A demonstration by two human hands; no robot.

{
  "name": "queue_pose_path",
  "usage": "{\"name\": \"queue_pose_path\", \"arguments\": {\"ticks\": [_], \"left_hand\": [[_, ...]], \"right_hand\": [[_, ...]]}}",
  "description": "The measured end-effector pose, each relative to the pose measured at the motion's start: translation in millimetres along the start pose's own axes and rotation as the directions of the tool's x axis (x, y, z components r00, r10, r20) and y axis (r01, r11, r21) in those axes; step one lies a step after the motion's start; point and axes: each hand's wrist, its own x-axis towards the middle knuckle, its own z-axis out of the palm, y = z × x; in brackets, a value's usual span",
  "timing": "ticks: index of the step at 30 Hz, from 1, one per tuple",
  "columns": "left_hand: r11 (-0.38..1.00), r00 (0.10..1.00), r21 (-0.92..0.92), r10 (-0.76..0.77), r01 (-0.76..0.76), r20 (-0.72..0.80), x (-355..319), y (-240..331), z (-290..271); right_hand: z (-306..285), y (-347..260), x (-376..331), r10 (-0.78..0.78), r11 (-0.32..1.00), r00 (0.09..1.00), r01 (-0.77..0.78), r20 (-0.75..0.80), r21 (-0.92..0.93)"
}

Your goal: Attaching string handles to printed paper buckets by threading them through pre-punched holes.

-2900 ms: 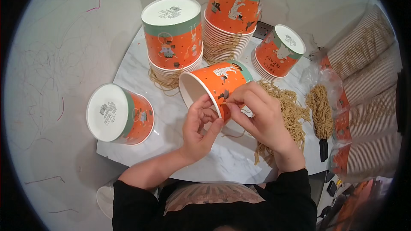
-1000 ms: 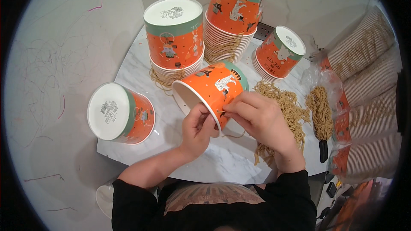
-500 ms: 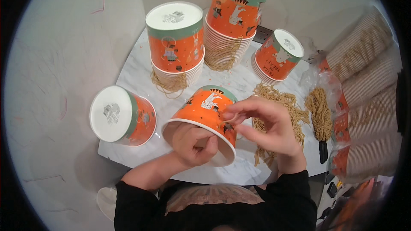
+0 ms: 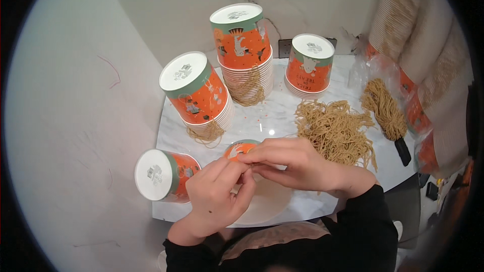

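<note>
Orange tub (image 4: 174,175), base up, stands leftmost on the counter (image 4: 281,113) on my feed. Left hand (image 4: 217,194) and right hand (image 4: 297,162) meet, fingers (image 4: 272,155) closed, on what I cannot tell, over a tipped bucket (image 4: 267,200); tan cord heap (image 4: 337,135) lies right.

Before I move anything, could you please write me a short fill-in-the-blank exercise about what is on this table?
1. Of the left hand and the right hand, the one nearer the loose string pile is the ____ hand.
2. The end piece on the string bundle is coloured ____.
3. The base of the leftmost cup is mostly ____.
4. The cup under the hands has a green band and an outer background coloured ____.

Missing words: right; black; white; orange.
</note>
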Motion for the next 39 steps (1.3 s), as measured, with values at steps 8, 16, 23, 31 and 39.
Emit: {"name": "queue_pose_path", "arguments": {"ticks": [8,16,23,31,39], "left_hand": [[0.828,0.902,-0.381,-0.312,0.412,0.298,15,-15,3],[-0.109,0.683,-0.704,-0.181,0.702,0.708,-4,-106,63],[-0.302,0.571,-0.584,-0.142,0.753,0.809,-25,-125,94],[-0.185,0.867,-0.884,-0.189,0.43,0.462,25,-93,63],[-0.214,0.727,-0.784,-0.293,0.583,0.621,14,-103,64]], "right_hand": [[-18,5,-3,0.24,0.956,0.967,-0.251,0.09,0.149],[-12,19,-5,0.242,0.961,0.926,-0.27,0.288,0.062],[4,28,-8,0.088,0.996,0.957,-0.09,0.275,-0.006],[10,37,-10,-0.035,0.999,0.973,0.038,0.227,-0.011],[3,40,-5,0.054,0.996,0.968,-0.069,0.243,0.056]]}}
